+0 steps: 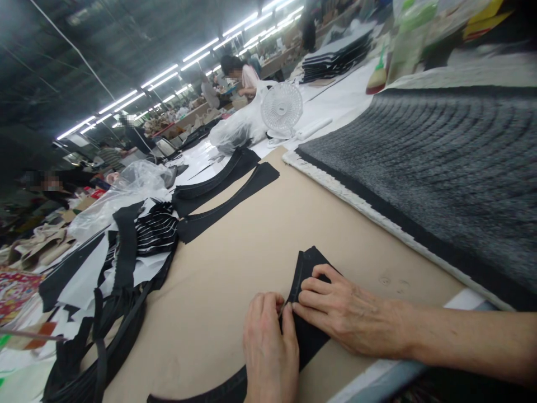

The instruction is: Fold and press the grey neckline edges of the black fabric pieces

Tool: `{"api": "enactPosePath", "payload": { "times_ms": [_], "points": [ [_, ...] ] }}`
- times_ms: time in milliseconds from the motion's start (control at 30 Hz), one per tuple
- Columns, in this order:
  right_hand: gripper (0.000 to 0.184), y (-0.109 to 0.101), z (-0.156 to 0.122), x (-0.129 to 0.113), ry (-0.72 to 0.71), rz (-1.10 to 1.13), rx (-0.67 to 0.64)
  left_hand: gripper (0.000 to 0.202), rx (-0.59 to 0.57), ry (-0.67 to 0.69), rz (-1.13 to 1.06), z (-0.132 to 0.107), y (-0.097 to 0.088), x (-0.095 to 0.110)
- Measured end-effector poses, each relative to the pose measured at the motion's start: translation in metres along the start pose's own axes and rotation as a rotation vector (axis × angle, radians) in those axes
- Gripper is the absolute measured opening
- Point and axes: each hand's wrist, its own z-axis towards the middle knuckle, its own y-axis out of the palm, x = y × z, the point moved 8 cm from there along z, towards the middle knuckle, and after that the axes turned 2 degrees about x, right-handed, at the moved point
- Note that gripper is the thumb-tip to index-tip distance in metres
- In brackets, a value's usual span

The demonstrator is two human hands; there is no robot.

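A curved black fabric piece (310,344) lies on the tan board under both hands, with a folded or stitched strip along its inner curve. My left hand (271,341) is closed, thumb and fingertips pinching that curved edge. Close beside it, my right hand (339,313) presses on the piece with bent fingers, its thumb and index tip meeting the edge near my left thumb. The hands hide part of the edge between them. A narrow black strip (222,390) shows at the lower left of my left hand; whether it joins the piece is hidden.
The tan board (235,268) covers the table. Two curved black pieces (230,196) lie at its far side. Black strips and scraps (126,291) are heaped left. A stack of grey-black sheets (419,162) lies right. Beyond stand a small white fan (282,109) and a glue bottle (376,77).
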Motion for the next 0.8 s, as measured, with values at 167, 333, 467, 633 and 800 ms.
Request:
{"api": "enactPosePath", "payload": {
  "times_ms": [167,333,467,633,800],
  "points": [
    [0.022,-0.002,0.002,0.001,0.004,0.005,0.028,0.021,0.029,0.049,0.068,0.003,-0.004,0.009],
    [0.022,-0.004,0.001,0.000,0.003,0.004,0.033,0.020,-0.147,-0.126,-0.110,0.012,0.000,-0.006],
    [0.022,-0.003,0.000,0.000,0.011,0.009,0.029,0.024,-0.253,-0.229,-0.360,0.018,0.003,-0.015],
    [0.019,-0.002,0.001,0.001,0.028,0.030,0.010,0.027,-0.173,-0.185,-0.494,0.018,-0.011,-0.021],
    [0.019,-0.001,0.001,0.001,0.035,0.027,0.011,0.032,-0.088,0.130,-0.338,0.002,-0.012,-0.019]
  ]
}}
